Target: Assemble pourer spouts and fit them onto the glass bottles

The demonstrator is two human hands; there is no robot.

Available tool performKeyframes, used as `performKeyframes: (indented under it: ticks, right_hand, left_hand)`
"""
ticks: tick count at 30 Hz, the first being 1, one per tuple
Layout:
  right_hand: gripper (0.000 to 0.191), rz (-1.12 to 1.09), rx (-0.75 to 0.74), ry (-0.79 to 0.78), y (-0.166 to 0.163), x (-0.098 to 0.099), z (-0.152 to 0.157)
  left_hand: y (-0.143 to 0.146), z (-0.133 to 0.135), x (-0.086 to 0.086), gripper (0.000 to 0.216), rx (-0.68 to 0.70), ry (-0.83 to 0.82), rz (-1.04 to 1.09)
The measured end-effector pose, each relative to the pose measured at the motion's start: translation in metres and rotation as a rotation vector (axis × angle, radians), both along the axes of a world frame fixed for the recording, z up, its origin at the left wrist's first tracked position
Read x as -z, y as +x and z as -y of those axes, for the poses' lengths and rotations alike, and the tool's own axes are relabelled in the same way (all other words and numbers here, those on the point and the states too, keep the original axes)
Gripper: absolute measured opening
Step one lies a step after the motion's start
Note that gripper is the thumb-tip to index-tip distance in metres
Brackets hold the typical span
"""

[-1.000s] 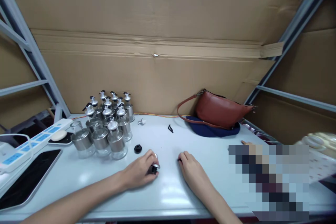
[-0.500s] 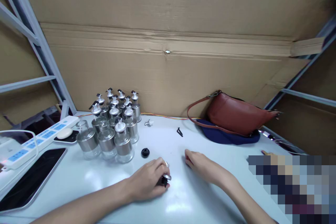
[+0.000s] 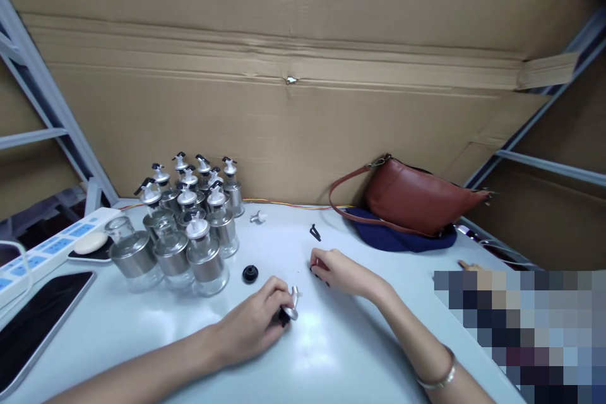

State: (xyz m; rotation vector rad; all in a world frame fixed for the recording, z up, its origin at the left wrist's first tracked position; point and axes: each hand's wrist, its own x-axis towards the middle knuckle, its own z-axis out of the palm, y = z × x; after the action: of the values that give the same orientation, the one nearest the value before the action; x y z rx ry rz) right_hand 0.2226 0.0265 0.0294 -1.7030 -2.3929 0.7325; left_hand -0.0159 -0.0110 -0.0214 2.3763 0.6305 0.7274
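Note:
My left hand (image 3: 253,322) rests on the white table (image 3: 331,353), its fingers closed around a small silver and black bottle cap (image 3: 290,306). Farther forward, my right hand (image 3: 338,270) lies on the table with its fingers curled over a small black part that is mostly hidden. A black round stopper (image 3: 250,274) sits just left of the two hands. Another small black piece (image 3: 315,232) lies beyond my right hand, and a white plug (image 3: 258,217) lies close to the bottles.
Several glass bottles with steel bands and pourer caps (image 3: 189,227) stand at the left. A brown leather bag (image 3: 416,197) lies on blue cloth at the back right. A power strip (image 3: 52,251), a soap-like oval and a dark tablet (image 3: 33,322) are at far left. Cardboard walls the back.
My right hand has slid forward and left onto a small black part. My left hand has tilted the cap up in its fingers. The camera has shifted slightly.

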Motion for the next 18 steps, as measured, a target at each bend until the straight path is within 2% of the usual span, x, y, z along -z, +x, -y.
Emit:
performKeyframes:
  ticks: [3, 8, 13, 18]
  right_hand:
    - [0.015, -0.045, 0.015, 0.015, 0.003, 0.004, 0.0]
    - [0.013, -0.088, 0.048, 0.033, 0.006, 0.006, 0.002]
    - [0.011, -0.103, 0.057, 0.068, 0.005, 0.009, 0.004]
    - [0.018, -0.127, 0.067, 0.117, 0.004, 0.008, 0.006]
  left_hand:
    - [0.003, -0.003, -0.002, 0.031, -0.045, -0.077, 0.03]
    - [0.012, -0.008, -0.001, 0.02, -0.142, -0.185, 0.075]
    - [0.011, -0.006, 0.001, 0.02, -0.078, -0.213, 0.096]
    - [0.006, -0.005, 0.0, 0.02, -0.039, -0.144, 0.013]
